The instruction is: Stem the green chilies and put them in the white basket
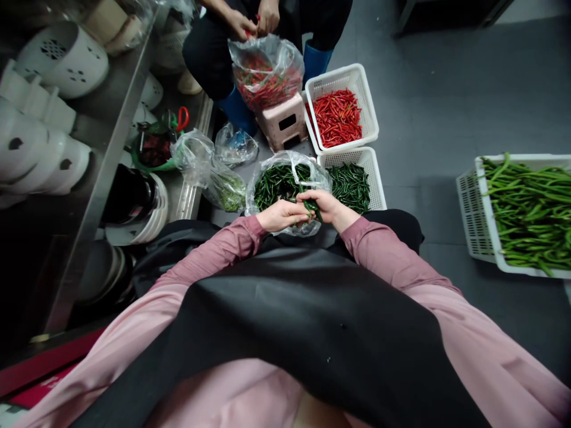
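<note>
- Head view: holding a small bunch of slim glossy dark-green chillies in the curled fingers of the right hand, at the near right side of a round clear plastic bag with more inside.
- Holding the left hand against the bunch's near end, fingers drawn narrow; cannot tell whether pinched on anything.
- Probably best to grip lightly against bruising, keep the ends lined up, and work close to the bag to catch bits.
- Set just right of the bag: a white perforated plastic basket of dark-green chillies; farther, a matching basket of bright red chillies.
- Standing well apart at right on smooth grey floor tiles: a basket of long green pods.
- Running along the left: a steel shelf bearing white cut-out pots.
- Seen far off: a co-worker's hands beside a pale pink plastic stool.
</note>
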The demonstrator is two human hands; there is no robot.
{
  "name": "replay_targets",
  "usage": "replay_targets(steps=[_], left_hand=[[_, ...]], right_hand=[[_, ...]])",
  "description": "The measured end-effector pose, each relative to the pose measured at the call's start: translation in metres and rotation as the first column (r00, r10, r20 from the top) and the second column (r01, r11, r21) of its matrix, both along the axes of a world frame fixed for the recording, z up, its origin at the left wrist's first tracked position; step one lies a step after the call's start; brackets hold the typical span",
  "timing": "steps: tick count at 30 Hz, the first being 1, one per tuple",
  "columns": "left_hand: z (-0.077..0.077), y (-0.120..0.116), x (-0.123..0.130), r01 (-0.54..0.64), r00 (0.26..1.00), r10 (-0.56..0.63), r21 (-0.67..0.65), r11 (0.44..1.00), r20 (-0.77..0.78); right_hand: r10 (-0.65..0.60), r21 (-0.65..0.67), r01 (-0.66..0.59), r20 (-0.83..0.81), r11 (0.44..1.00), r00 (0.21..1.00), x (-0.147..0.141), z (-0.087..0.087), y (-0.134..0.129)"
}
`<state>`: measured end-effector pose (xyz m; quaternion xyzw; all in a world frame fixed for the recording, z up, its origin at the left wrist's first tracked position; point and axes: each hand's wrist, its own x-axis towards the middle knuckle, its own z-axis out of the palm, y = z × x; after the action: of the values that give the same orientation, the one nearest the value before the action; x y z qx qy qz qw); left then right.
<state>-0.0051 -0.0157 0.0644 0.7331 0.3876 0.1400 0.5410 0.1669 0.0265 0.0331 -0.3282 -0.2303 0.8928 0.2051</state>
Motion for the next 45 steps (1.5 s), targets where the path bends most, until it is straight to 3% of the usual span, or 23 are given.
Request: replay_targets(steps=[3, 5, 6, 8, 10, 13, 17, 21, 24, 28, 30, 33, 36, 39, 43, 45], left_hand=[[-0.019, 0.011, -0.011, -0.059, 0.949, 0.084, 0.093, 0.994, -0.304], [-0.044, 0.021, -0.016, -0.099, 0.82, 0.223, 0.253, 0.962, -0.527], [-0.058, 0.025, -0.016, -0.084, 0.758, 0.26, 0.307, 0.948, -0.598], [-0.086, 0.033, -0.009, -0.005, 0.708, 0.231, 0.322, 0.947, -0.667], [-0.106, 0.04, 0.002, 0.032, 0.703, 0.178, 0.281, 0.959, -0.689], [-0.119, 0.047, 0.014, -0.045, 0.74, 0.184, 0.226, 0.973, -0.647], [-0.114, 0.049, 0.001, -0.224, 0.802, 0.322, 0.245, 0.943, -0.503], [-0.103, 0.043, -0.021, -0.374, 0.823, 0.434, 0.227, 0.899, -0.366], [-0.089, 0.038, -0.028, -0.376, 0.846, 0.44, 0.248, 0.893, -0.302], [-0.064, 0.036, -0.023, -0.311, 0.885, 0.388, 0.292, 0.904, -0.257], [-0.055, 0.036, -0.017, -0.302, 0.908, 0.347, 0.209, 0.93, -0.236], [-0.048, 0.033, -0.008, -0.35, 0.931, 0.34, -0.056, 0.935, -0.132], [-0.045, 0.029, -0.001, -0.421, 0.904, 0.426, -0.235, 0.876, -0.034], [-0.043, 0.027, 0.001, -0.465, 0.878, 0.478, -0.288, 0.837, -0.026], [-0.041, 0.023, 0.0, -0.487, 0.84, 0.542, -0.455, 0.746, -0.011], [-0.041, 0.019, 0.0, -0.47, 0.846, 0.533, -0.492, 0.733, -0.016]], right_hand=[[-0.324, 0.02, 0.323, 0.056, 0.946, 0.945, 0.011, 0.003, 0.011], [-0.472, 0.052, 0.469, 0.085, 0.882, 0.877, 0.02, 0.005, 0.019], [-0.502, 0.065, 0.498, 0.098, 0.865, 0.859, 0.023, 0.005, 0.022], [-0.511, 0.084, 0.505, 0.116, 0.859, 0.851, 0.026, 0.005, 0.025], [-0.504, 0.111, 0.493, 0.121, 0.863, 0.855, 0.025, 0.003, 0.024], [-0.472, 0.177, 0.452, 0.094, 0.874, 0.876, 0.022, -0.003, 0.019], [-0.375, 0.258, 0.333, 0.136, 0.907, 0.917, 0.021, -0.01, 0.015], [-0.359, 0.391, 0.232, 0.291, 0.891, 0.887, 0.016, -0.015, 0.013], [-0.313, 0.417, 0.147, 0.364, 0.897, 0.877, 0.007, -0.018, 0.009], [-0.245, 0.4, 0.097, 0.338, 0.912, 0.909, -0.006, -0.021, 0.003], [-0.25, 0.402, 0.114, 0.304, 0.908, 0.919, -0.011, -0.022, 0.0], [-0.282, 0.423, 0.154, 0.259, 0.893, 0.924, -0.015, -0.021, -0.002], [-0.281, 0.418, 0.161, 0.243, 0.894, 0.929, -0.016, -0.02, -0.003], [-0.275, 0.408, 0.164, 0.23, 0.898, 0.934, -0.014, -0.02, -0.001], [-0.407, 0.416, 0.309, 0.169, 0.855, 0.898, -0.009, -0.02, 0.005], [-0.461, 0.41, 0.365, 0.165, 0.836, 0.872, -0.007, -0.019, 0.007]])
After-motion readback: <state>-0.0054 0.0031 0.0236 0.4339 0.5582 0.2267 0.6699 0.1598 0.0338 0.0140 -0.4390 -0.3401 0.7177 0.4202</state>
